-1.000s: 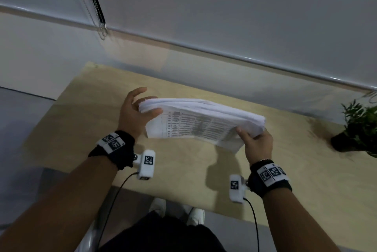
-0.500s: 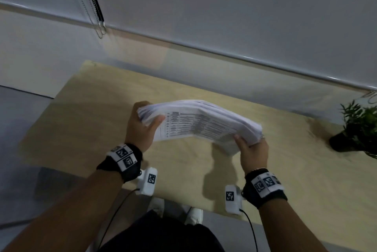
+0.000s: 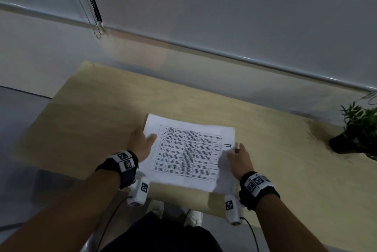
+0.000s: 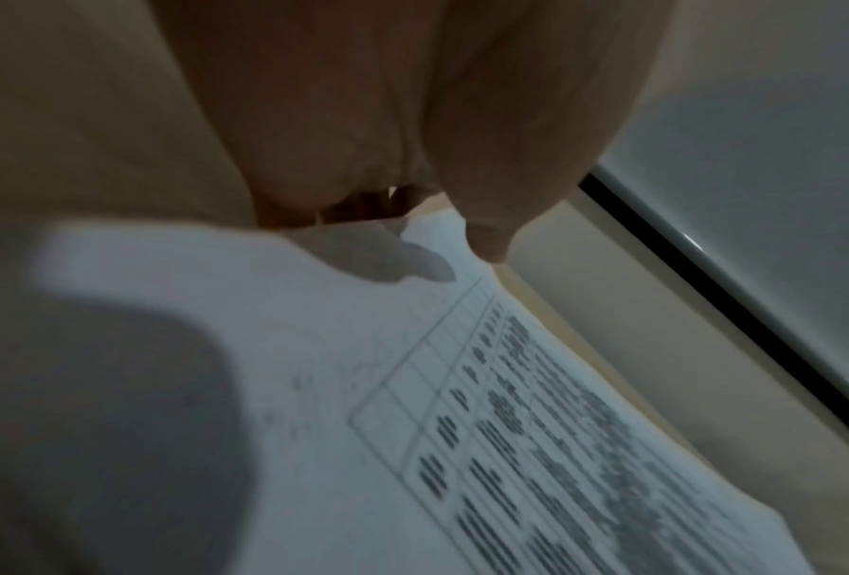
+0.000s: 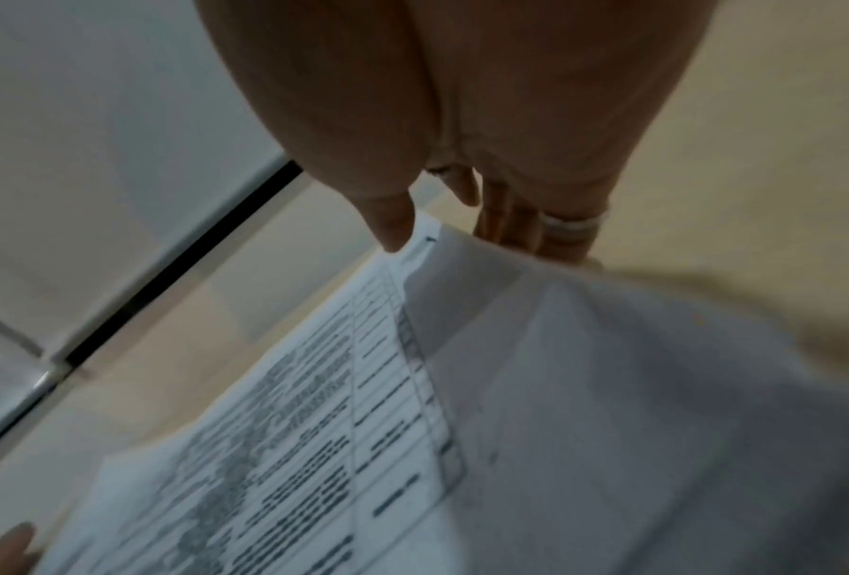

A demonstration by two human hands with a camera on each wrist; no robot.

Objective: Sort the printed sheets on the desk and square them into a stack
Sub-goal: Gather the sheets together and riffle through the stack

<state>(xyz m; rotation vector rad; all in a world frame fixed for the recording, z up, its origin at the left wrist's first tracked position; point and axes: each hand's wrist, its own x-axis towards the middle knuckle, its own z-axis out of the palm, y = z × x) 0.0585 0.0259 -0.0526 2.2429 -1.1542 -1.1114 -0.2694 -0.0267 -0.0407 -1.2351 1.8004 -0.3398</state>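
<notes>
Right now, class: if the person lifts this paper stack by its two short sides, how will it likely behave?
The paper stack would probably sag in the middle; its right edge already curls by the right hand. Loose sheets may slide apart, since nothing visible binds them. The left hand steadies one side.

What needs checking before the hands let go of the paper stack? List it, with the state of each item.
1. Stack of sheets lying flat on the desk: ok.
2. Printed table facing up on top: ok.
3. Left hand at the left edge, thumb on top: ok.
4. Right hand at the right edge: ok.
5. Edges squared: not ok, the near right corner curls up and overhangs the desk's front edge.
6. Sheets sorted in order: cannot tell.
7. Potted plant apart from the stack: ok.
</notes>
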